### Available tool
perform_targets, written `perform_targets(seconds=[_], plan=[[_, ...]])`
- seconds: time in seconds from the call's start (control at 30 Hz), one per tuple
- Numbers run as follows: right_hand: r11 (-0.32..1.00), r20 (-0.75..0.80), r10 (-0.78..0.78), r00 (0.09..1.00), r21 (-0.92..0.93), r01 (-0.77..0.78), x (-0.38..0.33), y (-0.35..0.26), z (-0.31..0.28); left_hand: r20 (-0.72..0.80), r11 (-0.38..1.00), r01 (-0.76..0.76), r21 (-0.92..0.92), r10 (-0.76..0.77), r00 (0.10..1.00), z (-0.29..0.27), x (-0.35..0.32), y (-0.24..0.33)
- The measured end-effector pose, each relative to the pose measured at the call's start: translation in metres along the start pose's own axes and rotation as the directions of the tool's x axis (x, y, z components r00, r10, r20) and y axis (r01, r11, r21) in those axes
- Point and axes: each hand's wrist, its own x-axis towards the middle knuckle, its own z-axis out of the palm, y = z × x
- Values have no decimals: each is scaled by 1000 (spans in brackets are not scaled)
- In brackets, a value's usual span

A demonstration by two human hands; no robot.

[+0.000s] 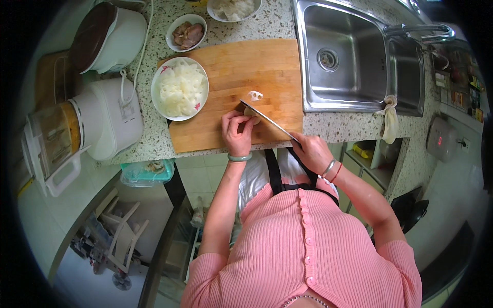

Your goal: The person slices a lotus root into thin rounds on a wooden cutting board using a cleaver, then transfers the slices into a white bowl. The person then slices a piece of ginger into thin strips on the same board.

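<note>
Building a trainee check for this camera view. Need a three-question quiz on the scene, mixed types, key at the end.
1. Which hand grips the knife?
2. True or false: the sink is to the left of the cutting board.
3. Fill in: around the wrist of the left hand is a ____.

Key:
1. The right hand.
2. False; it is to the right.
3. Pale green bangle.

Toward the cutting board's [277,66] near edge, my feed won't show me the pale piece [249,111] whole — left hand [238,129] and knife [272,122] partly cover it — and the right hand [312,152] hides the handle. My view crops a bowl [233,21] at the counter's [277,23] far edge; containers [456,97] beyond the sink [349,109] are too small to identify.
</note>
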Motion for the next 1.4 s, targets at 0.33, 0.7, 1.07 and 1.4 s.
perform_targets(seconds=[0.33,0.7,1.07,1.4], plan=[[999,5,38,999,20,-38,2,-2,-3,9,996,70,-55,-69,998,3,0,2],[998,46,58,997,-13,-58,-16,-17,-20,-33,981,100,-165,-106,994,7,-3,0],[982,205,155,966,-136,-129,3,-36,-32,-57,993,46,-111,-53,997,6,-2,-5],[973,246,155,957,-207,-105,13,-43,-36,-55,997,70,-42,-73,996,3,-1,0]])
